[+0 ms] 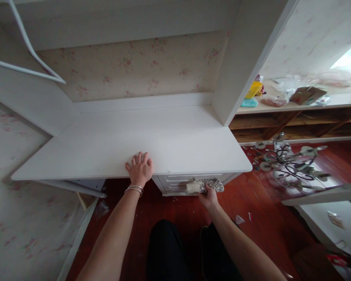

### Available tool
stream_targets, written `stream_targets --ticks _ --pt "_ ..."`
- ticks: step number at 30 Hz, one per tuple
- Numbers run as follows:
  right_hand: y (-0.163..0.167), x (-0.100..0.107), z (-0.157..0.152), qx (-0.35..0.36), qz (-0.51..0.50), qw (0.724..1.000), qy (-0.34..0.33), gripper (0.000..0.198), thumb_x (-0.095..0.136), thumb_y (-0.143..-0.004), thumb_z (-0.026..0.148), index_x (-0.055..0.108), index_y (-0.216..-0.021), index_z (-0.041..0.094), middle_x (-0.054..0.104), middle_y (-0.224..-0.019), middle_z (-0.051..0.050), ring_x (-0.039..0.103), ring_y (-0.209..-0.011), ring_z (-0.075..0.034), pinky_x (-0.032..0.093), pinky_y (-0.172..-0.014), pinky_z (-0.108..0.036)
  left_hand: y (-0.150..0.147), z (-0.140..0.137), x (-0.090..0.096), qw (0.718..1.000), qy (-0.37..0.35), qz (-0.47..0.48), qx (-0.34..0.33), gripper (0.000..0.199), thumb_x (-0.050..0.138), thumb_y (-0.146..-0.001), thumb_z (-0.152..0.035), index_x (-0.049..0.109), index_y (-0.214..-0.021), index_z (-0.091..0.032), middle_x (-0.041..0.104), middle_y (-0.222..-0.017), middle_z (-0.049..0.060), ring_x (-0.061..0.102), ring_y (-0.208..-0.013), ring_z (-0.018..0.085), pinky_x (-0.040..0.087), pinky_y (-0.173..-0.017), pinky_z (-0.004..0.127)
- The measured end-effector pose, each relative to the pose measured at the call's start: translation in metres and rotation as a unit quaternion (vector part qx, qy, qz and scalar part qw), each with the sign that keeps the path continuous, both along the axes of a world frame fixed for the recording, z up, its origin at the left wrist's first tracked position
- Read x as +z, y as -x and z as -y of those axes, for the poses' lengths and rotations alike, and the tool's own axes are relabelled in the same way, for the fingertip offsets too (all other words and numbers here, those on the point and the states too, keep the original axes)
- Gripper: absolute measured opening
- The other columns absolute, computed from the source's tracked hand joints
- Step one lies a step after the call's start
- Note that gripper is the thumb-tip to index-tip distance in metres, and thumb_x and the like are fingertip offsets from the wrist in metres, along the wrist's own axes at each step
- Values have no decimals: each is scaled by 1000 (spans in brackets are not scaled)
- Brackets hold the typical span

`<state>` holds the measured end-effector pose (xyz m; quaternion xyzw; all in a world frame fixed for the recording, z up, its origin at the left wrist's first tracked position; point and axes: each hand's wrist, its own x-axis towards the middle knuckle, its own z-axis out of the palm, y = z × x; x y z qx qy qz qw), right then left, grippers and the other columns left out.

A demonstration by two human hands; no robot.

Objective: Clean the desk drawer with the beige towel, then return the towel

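Observation:
My left hand (139, 168) lies flat with spread fingers on the front edge of a white desk (119, 136). In my right hand (210, 198) is a folded cloth (197, 186), pale with a dark pattern. The fingers close round the cloth, and part of them is hidden behind it. This hand is just in front of the white drawer unit (171, 183) under the desk top. Whether the cloth touches the drawer front I cannot tell.
A chandelier (289, 160) lies on the red wooden floor (175, 218) at the right. Behind it, a low wooden shelf (257, 123) carries a yellow container (254, 89), a cardboard box (307, 95) and plastic bags. A white cable (26, 43) hangs at the upper left.

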<state>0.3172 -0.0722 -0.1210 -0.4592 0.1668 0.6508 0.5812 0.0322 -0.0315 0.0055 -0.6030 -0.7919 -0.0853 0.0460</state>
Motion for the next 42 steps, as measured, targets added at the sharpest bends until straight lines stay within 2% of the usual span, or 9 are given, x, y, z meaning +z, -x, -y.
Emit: stream_targets --ticks 8,12,17,22,28,33,35,38,42 --pt "-49 38 1 -39 40 998 -9 25 45 -90 5 65 -98 17 71 -76 0 68 -68 -13 58 -70 -24 -3 1 4 1000 11 -4 9 50 27 -97 -43 48 -140 -31 39 -153 6 31 -139 32 20 -110 66" --pt "-57 65 7 -51 56 997 -33 24 48 -90 5 64 -102 16 71 -78 0 67 -67 -14 60 -70 -26 -2 0 2 1000 7 1 8 50 27 -97 -44 49 -140 -32 41 -152 5 32 -138 32 21 -109 67" --pt "-38 96 22 -29 32 996 -73 23 50 -91 6 64 -107 14 72 -81 -3 69 -70 -15 61 -69 -27 1 -1 -3 1000 -4 4 3 50 26 -97 -44 50 -139 -32 42 -152 5 33 -137 33 21 -108 68" --pt "15 113 29 -7 -43 997 -60 26 48 -92 6 61 -113 11 73 -85 -5 71 -77 -16 61 -73 -28 2 0 -4 1000 -6 1 3 50 27 -97 -45 51 -138 -32 42 -152 5 33 -138 33 20 -108 68" --pt "96 104 30 69 -157 983 -63 22 47 -96 12 59 -114 9 73 -90 -8 71 -85 -18 61 -78 -31 1 1 -4 1000 -11 -6 0 50 26 -97 -44 50 -139 -32 41 -152 5 32 -138 32 20 -109 68" --pt "138 83 31 103 -192 973 -70 19 51 -96 18 61 -110 10 74 -92 -9 71 -89 -19 59 -83 -35 1 1 -3 1000 -13 -9 -4 50 26 -97 -44 50 -139 -32 42 -151 5 32 -138 32 19 -109 67" --pt "150 73 28 106 -203 971 -73 20 50 -96 18 62 -110 11 74 -93 -9 70 -92 -20 58 -85 -35 0 2 -1 1000 -10 -8 -2 49 26 -97 -43 49 -139 -32 42 -151 5 32 -138 32 20 -109 67" --pt "158 54 23 93 -188 977 -42 22 47 -96 16 62 -112 12 74 -93 -8 70 -92 -18 58 -86 -34 0 1 0 1000 -4 -6 0 49 26 -97 -43 49 -140 -32 41 -152 5 31 -139 32 20 -110 67" --pt "140 26 15 71 -142 987 1 26 45 -95 17 61 -115 10 74 -90 -9 71 -85 -19 59 -79 -34 -1 1 1 1000 4 -4 2 50 26 -97 -43 48 -141 -32 39 -153 6 30 -140 32 19 -110 67"
